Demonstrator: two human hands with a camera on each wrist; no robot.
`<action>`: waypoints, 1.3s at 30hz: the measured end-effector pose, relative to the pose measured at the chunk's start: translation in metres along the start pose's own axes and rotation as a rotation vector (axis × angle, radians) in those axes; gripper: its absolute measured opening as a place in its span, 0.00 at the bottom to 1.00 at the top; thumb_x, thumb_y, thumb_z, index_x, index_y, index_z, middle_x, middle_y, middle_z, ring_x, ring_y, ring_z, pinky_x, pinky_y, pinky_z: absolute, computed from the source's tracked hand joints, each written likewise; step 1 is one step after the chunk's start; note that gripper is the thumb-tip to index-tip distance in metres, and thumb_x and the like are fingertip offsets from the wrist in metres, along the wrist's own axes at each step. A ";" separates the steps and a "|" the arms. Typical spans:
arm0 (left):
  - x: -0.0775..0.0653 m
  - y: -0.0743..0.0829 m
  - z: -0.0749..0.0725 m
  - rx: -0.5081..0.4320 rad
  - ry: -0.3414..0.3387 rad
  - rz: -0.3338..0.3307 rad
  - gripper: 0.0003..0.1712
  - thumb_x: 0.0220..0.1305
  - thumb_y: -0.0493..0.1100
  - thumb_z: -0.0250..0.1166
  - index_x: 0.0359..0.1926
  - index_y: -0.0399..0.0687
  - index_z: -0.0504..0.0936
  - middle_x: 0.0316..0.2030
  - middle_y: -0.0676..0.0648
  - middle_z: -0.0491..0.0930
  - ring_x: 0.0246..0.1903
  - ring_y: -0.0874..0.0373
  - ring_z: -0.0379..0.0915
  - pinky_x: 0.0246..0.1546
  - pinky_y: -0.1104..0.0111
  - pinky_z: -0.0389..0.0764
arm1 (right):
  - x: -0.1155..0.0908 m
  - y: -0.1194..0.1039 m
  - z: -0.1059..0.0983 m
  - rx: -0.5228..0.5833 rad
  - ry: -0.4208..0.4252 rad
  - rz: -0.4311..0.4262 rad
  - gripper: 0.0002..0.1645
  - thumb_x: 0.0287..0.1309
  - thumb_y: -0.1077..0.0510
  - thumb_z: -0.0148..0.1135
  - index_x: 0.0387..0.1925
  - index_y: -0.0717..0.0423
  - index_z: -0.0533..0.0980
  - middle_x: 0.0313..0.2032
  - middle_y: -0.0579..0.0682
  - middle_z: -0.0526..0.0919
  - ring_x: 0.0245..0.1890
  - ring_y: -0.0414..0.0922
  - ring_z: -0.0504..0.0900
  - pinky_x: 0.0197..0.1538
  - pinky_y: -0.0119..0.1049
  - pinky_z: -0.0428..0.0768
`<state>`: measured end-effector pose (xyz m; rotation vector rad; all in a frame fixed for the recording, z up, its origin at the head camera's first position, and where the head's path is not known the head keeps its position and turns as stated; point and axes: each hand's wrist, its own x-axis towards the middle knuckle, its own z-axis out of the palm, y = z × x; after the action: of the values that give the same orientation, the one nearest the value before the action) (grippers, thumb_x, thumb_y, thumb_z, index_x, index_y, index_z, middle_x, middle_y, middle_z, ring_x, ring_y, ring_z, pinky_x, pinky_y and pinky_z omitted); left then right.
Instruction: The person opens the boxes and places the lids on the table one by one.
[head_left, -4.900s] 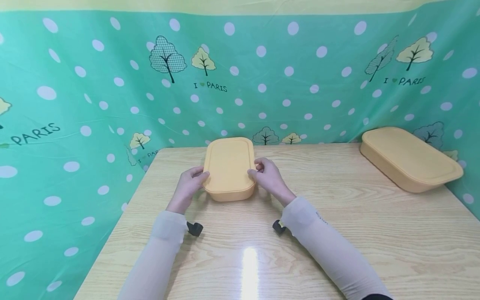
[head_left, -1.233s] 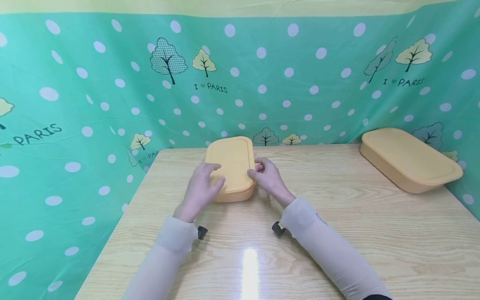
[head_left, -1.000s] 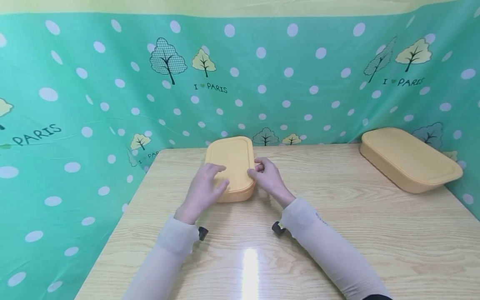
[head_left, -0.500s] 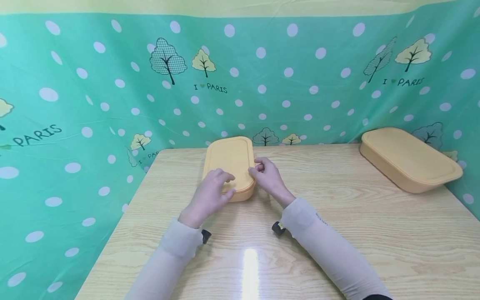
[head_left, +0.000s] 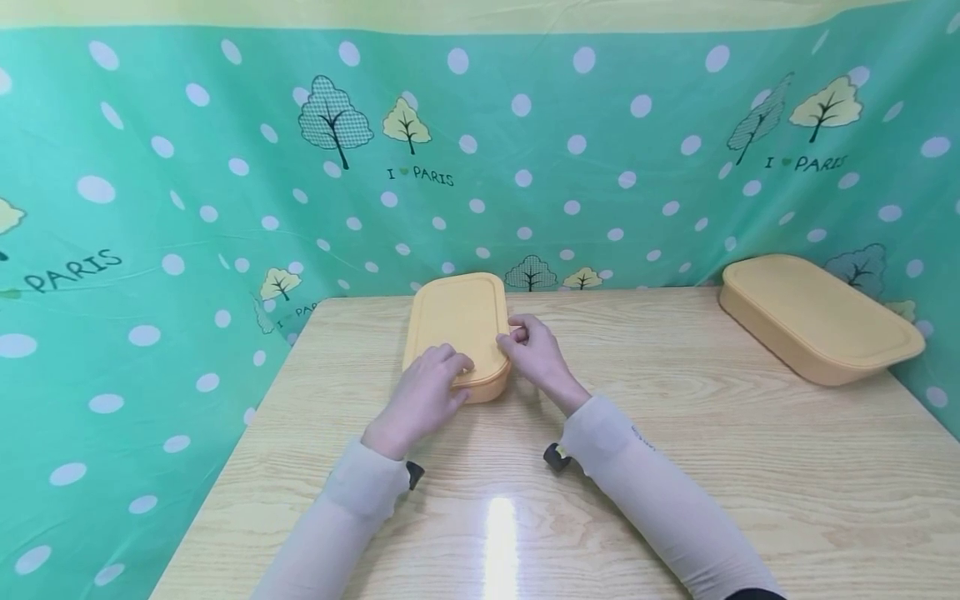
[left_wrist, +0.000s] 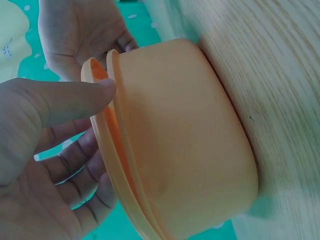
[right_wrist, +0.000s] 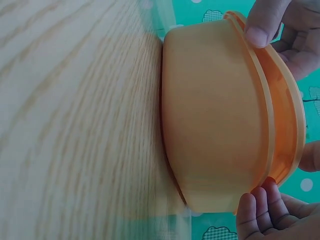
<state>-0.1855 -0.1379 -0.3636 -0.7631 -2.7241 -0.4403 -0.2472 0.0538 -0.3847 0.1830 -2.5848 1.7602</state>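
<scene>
A yellow-orange food container [left_wrist: 185, 140] stands on the table, its lid [head_left: 457, 312] over the top. The wrist views show a gap between the lid's rim [right_wrist: 295, 115] and the container's rim along the near side. My left hand [head_left: 423, 396] is at the near edge, thumb [left_wrist: 95, 95] at the gap under the lid and fingers over the top, pinching the lid. At the right side my right hand [head_left: 538, 357] pinches the lid's edge, thumb on top and fingertips [right_wrist: 247, 212] below by the rim. The container's inside is hidden.
A larger lidded container [head_left: 821, 321] of the same colour lies at the table's back right, against the curtain. A green dotted curtain [head_left: 570, 150] hangs behind and beside the wooden table [head_left: 637, 500]. Black wrist cameras [head_left: 556, 457] jut inward from both sleeves.
My left hand has left the container's left side, crossed over the lid, and come down to the right at its near edge. The right hand stays nearly in place.
</scene>
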 end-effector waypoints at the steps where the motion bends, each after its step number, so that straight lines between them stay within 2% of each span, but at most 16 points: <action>1: 0.000 0.000 0.001 0.006 0.006 0.004 0.19 0.47 0.37 0.75 0.43 0.43 0.82 0.34 0.50 0.75 0.35 0.55 0.69 0.37 0.66 0.72 | 0.000 0.000 0.000 0.002 -0.001 0.001 0.31 0.60 0.52 0.58 0.61 0.64 0.67 0.39 0.52 0.75 0.39 0.47 0.74 0.40 0.37 0.77; 12: -0.001 0.000 0.003 0.045 0.046 0.049 0.17 0.48 0.35 0.74 0.41 0.43 0.82 0.33 0.49 0.75 0.33 0.53 0.70 0.34 0.65 0.72 | -0.001 -0.002 0.001 0.008 0.011 -0.001 0.26 0.60 0.53 0.58 0.58 0.61 0.69 0.39 0.52 0.76 0.40 0.46 0.75 0.42 0.37 0.77; 21: -0.001 0.000 0.003 0.038 0.050 0.048 0.15 0.48 0.35 0.74 0.39 0.44 0.82 0.32 0.50 0.74 0.33 0.53 0.69 0.34 0.66 0.72 | -0.001 -0.002 0.001 0.011 0.011 -0.002 0.26 0.61 0.53 0.57 0.58 0.62 0.69 0.38 0.52 0.76 0.38 0.47 0.75 0.39 0.37 0.77; 39: -0.001 -0.001 0.005 0.014 0.054 0.041 0.15 0.48 0.34 0.74 0.37 0.45 0.79 0.32 0.51 0.72 0.33 0.54 0.68 0.33 0.66 0.71 | 0.001 0.002 0.002 0.004 0.015 -0.007 0.28 0.62 0.53 0.56 0.59 0.63 0.69 0.41 0.53 0.76 0.42 0.47 0.75 0.44 0.38 0.77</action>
<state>-0.1857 -0.1373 -0.3687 -0.7904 -2.6538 -0.4265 -0.2480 0.0530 -0.3873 0.1785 -2.5676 1.7573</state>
